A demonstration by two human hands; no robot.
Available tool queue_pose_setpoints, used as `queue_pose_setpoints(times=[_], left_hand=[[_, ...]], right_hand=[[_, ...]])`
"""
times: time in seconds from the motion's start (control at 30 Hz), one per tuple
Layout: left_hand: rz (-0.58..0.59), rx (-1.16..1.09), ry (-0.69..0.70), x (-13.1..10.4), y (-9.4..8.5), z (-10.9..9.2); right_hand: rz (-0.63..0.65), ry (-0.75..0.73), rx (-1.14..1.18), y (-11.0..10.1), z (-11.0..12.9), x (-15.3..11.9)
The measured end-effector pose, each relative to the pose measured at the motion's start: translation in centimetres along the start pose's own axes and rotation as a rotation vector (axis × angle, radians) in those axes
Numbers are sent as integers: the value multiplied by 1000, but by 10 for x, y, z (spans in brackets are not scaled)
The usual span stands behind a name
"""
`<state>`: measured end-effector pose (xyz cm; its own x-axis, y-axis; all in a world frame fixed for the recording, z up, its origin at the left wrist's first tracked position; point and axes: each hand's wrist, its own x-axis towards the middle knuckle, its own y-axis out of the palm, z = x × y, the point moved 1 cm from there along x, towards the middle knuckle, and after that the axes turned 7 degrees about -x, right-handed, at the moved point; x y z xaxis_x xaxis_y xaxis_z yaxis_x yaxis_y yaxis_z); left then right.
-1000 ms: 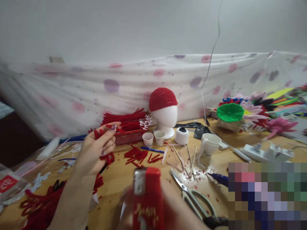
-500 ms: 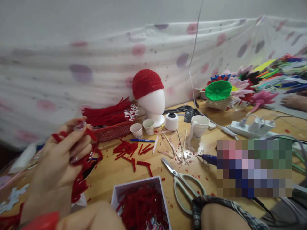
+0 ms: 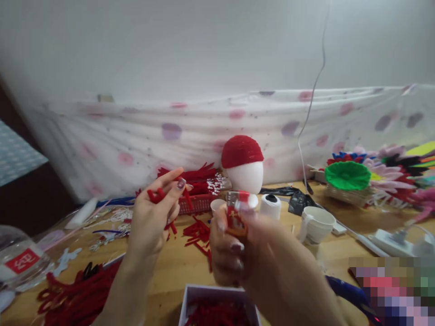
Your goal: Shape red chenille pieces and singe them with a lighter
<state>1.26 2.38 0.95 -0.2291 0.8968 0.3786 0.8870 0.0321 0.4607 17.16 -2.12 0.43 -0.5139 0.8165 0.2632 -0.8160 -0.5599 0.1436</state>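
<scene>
My left hand (image 3: pixel 154 217), raised over the table, pinches a bent red chenille stem (image 3: pixel 187 198) between thumb and fingers; its short ends poke out on both sides of the hand. To its right, my right hand (image 3: pixel 258 253) is wrapped round an upright lighter (image 3: pixel 236 219) with a reddish body and a metal top. The thumb is blurred near the lighter's top, and no flame shows. A gap separates the lighter from the stem. Below the hands stands a white box (image 3: pixel 185 301) of red pieces. Loose red cut pieces (image 3: pixel 197 233) lie on the table between the hands.
Behind stand a white foam head (image 3: pixel 246 176) with a red cap, a red basket (image 3: pixel 195 203) of red stems and a thread spool (image 3: pixel 271 208). A paper cup (image 3: pixel 317 224), power strip (image 3: pixel 390 244) and felt flowers (image 3: pixel 348 175) are right. A plastic jar (image 3: pixel 22 258) stands left.
My right hand has come up into the middle with the lighter showing in it. My left hand still holds the red stem. The view has tilted up and turned left; the scissors are out of sight.
</scene>
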Motion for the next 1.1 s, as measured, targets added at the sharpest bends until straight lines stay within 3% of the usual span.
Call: queue_pose_setpoints(times=[0.1,0.3,0.43,1.1], left_hand=[[-13,36,39,-1,-3,0],[-17,41,41,-1,-11,-4],[-7,58,21,-1,-13,-4],[-6,60,65,2,-14,2]], right_hand=[[20,180,187,-7,-5,21],[-164,305,193,-9,-46,52],[-197,404,233,-4,-61,59],[-186,426,166,4,-73,60]])
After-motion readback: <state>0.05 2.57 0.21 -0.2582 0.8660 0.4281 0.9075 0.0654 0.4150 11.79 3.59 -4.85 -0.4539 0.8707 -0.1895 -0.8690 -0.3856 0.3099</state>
